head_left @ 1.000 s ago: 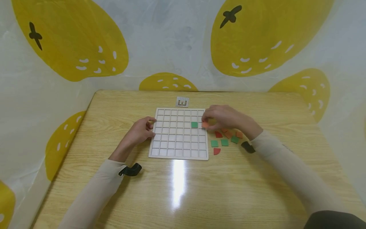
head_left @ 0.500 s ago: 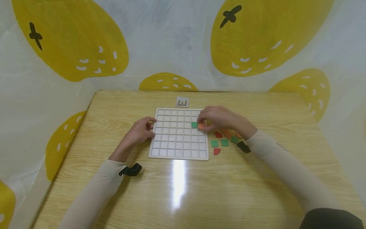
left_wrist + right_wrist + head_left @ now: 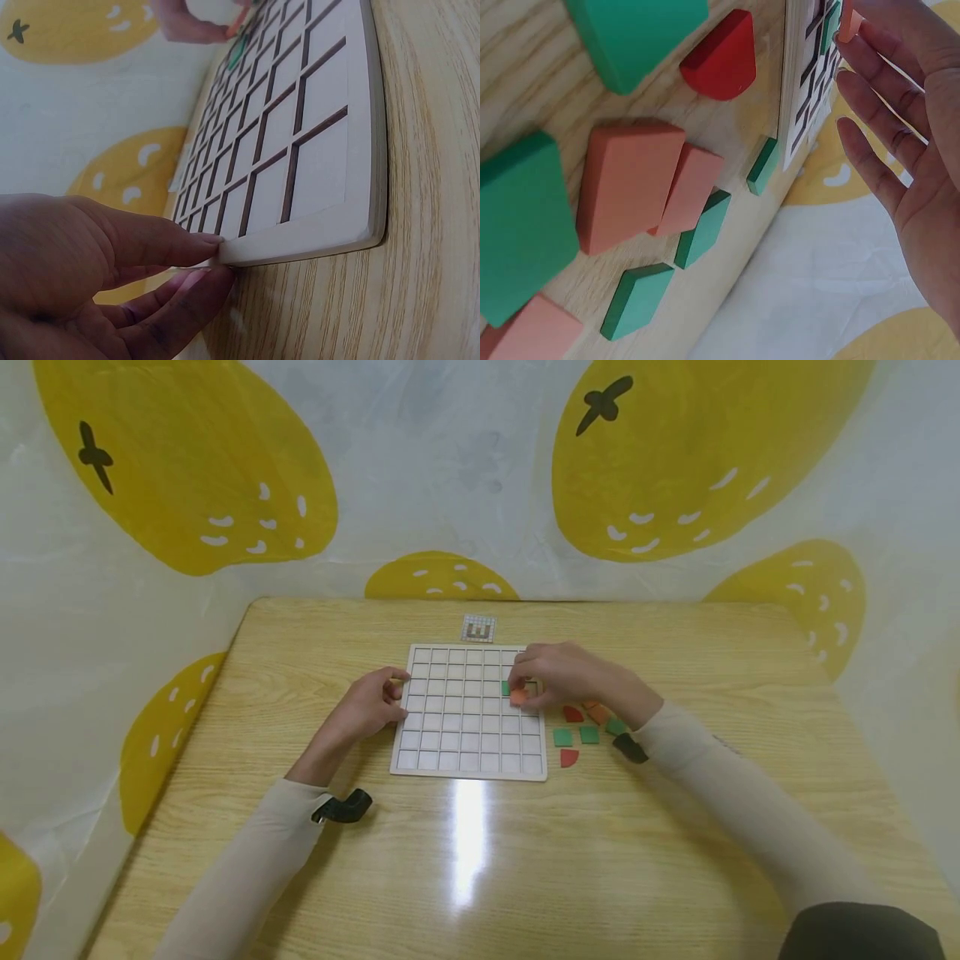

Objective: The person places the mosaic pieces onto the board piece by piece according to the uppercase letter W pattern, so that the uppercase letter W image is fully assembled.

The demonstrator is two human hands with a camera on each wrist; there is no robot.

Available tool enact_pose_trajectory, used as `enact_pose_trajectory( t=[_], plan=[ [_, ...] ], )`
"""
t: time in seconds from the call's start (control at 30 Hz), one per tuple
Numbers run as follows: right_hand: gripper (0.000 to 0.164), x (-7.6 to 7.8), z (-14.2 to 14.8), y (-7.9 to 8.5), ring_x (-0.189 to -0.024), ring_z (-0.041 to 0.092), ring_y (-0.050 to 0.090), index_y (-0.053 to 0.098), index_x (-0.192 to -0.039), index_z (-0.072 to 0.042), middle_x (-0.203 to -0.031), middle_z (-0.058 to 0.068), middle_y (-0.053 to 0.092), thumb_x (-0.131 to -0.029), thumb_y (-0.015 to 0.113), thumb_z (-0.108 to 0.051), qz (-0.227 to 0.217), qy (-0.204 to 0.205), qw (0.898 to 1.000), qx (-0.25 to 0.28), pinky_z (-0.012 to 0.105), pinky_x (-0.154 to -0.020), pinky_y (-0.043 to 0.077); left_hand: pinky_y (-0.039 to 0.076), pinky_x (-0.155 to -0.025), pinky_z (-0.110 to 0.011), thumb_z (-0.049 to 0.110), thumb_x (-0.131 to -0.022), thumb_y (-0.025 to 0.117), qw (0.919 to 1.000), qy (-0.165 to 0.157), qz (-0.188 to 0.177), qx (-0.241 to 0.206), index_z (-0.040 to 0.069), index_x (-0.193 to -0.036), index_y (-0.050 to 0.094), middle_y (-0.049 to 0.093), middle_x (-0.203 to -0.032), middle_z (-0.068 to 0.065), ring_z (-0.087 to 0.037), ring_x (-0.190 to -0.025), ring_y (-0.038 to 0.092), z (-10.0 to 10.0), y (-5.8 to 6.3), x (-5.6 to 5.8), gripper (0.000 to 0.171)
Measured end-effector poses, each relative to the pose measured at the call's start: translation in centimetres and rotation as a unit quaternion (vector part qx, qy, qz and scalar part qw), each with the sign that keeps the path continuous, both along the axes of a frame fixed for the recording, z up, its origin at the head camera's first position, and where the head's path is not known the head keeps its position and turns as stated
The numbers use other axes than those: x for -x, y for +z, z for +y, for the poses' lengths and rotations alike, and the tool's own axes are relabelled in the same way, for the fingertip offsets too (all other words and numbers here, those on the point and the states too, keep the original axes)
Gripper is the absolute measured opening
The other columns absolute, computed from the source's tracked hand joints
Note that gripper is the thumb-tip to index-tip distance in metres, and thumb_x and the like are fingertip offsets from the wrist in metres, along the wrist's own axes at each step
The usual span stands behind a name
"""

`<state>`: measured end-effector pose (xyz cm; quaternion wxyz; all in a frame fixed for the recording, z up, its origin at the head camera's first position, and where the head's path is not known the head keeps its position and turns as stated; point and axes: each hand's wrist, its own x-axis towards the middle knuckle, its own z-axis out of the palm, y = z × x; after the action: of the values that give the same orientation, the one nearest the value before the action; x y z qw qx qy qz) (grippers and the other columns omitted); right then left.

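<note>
A pale square grid board [image 3: 450,722] lies on the table. My left hand [image 3: 365,703] holds its left edge, thumb and fingertips at the rim, as the left wrist view shows of the board [image 3: 360,150]. My right hand [image 3: 566,675] is over the board's right side, thumb and fingers pinching an orange tile [image 3: 519,697]. A green square tile [image 3: 506,688] sits in a cell just left of the orange one, partly hidden by the fingers. In the right wrist view the pinched orange tile [image 3: 847,21] stands beside the green tile [image 3: 830,28].
Right of the board lie loose green tiles [image 3: 562,737], orange tiles [image 3: 597,713] and red quarter-round tiles [image 3: 569,758], some overlapping. A small pattern card [image 3: 478,628] lies beyond the board's far edge. A patterned sheet [image 3: 450,485] hangs behind the table [image 3: 375,860].
My right hand has moved left from the board's right edge over its cells, carrying the orange tile toward the green one. My left hand stays at the left edge.
</note>
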<state>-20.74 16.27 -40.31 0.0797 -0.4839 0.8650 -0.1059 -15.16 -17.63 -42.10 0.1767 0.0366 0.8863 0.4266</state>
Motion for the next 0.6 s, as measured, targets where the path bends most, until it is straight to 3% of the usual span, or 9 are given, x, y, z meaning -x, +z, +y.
enact_pose_trajectory(
  t=[0.6],
  plan=[
    [0.013,-0.11,-0.89,-0.62,-0.094,0.012,0.059,0.074,-0.103,-0.02,-0.098,-0.006,0.066,-0.091,0.074,-0.025,0.007,0.031,0.999,0.005,0.034,-0.075,0.051,0.046,-0.068,-0.031,-0.005,-0.088,0.07,1.0,0.003,-0.004,0.008,0.003,-0.142,0.052,0.054,-0.108,-0.016,-0.026,-0.092,0.051,0.16,0.24,0.0,0.058]
  ],
)
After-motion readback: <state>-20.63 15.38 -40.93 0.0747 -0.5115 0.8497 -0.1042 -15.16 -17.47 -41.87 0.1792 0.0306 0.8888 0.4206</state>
